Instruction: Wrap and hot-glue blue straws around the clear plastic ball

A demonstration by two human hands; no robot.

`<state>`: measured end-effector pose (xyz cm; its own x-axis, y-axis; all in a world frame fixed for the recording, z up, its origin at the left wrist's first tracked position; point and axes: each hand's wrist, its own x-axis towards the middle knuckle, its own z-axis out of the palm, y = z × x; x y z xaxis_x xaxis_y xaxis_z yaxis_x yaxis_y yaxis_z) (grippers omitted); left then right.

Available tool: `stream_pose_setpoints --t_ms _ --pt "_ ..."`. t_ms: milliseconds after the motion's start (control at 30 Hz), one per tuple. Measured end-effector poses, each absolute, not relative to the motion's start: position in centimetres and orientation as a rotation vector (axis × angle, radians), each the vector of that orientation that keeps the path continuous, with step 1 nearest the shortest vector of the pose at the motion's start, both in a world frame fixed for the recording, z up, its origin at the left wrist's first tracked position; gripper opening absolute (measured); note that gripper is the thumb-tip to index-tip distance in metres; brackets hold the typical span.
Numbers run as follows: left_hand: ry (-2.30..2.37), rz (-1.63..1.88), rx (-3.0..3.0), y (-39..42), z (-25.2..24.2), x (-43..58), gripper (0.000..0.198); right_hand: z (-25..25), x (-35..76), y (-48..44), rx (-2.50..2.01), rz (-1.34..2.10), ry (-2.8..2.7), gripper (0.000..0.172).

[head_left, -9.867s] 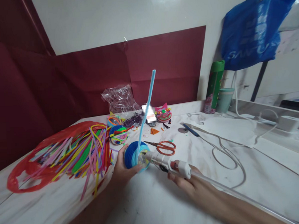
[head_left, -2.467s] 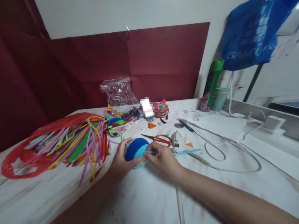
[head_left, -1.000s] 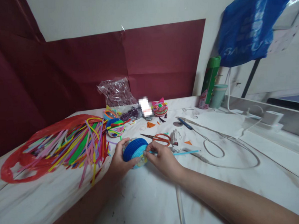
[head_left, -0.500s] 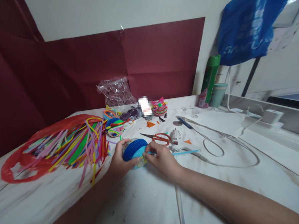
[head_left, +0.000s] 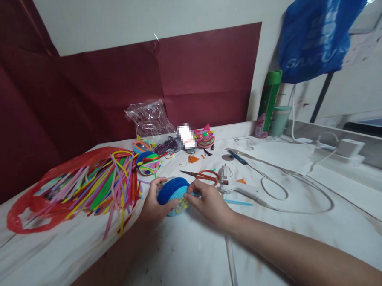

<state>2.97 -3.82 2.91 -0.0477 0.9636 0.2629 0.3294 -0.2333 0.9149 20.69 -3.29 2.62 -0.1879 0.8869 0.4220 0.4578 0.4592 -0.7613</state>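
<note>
My left hand (head_left: 155, 205) is wrapped round the left side of a ball (head_left: 172, 192) partly covered in dark blue and light blue pipe cleaner rows. Its lower side looks pale and yellowish. At the ball's right edge, my right hand (head_left: 211, 205) pinches a light blue pipe cleaner (head_left: 240, 202), whose loose end sticks out to the right past the hand. The fingertips hide where the strip meets the ball. Just beyond the right hand lie orange-handled scissors (head_left: 207, 176) and a white glue gun (head_left: 226, 180).
On the left, a red plastic bag (head_left: 25, 220) holds many coloured pipe cleaners (head_left: 100, 186). Decorated balls (head_left: 149, 163) stand at the back, near a clear plastic bag (head_left: 149, 117). A blue-handled tool (head_left: 238, 156) and cables (head_left: 328, 202) lie to the right. A green can (head_left: 268, 102) stands beside a cup (head_left: 280, 121).
The loose end of the light blue pipe cleaner has dipped lower on the right. Both hands keep nearly the same hold on the ball; the view has shifted slightly.
</note>
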Motion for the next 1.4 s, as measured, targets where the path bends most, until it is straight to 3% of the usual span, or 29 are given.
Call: stream_pose_setpoints --t_ms 333,500,700,1000,1400 --pt "1.353 1.260 1.619 -3.6 2.8 2.6 0.063 2.5 20.7 -3.0 -1.134 0.630 -1.809 0.004" --pt "1.285 1.274 1.613 -3.8 3.2 2.6 0.047 2.6 20.7 -2.9 -1.147 0.624 -1.816 0.004" --pt "1.274 1.264 1.578 -4.1 3.6 2.6 0.044 2.7 20.7 -2.9 -1.155 0.635 -1.811 0.003" --pt "1.395 1.284 1.679 -3.6 2.9 2.8 0.059 2.6 20.2 -3.7 -1.155 0.586 -1.842 0.002" --pt "1.383 1.300 1.623 -3.9 3.3 2.7 0.064 2.7 20.7 -3.9 -1.098 0.632 -1.834 0.004"
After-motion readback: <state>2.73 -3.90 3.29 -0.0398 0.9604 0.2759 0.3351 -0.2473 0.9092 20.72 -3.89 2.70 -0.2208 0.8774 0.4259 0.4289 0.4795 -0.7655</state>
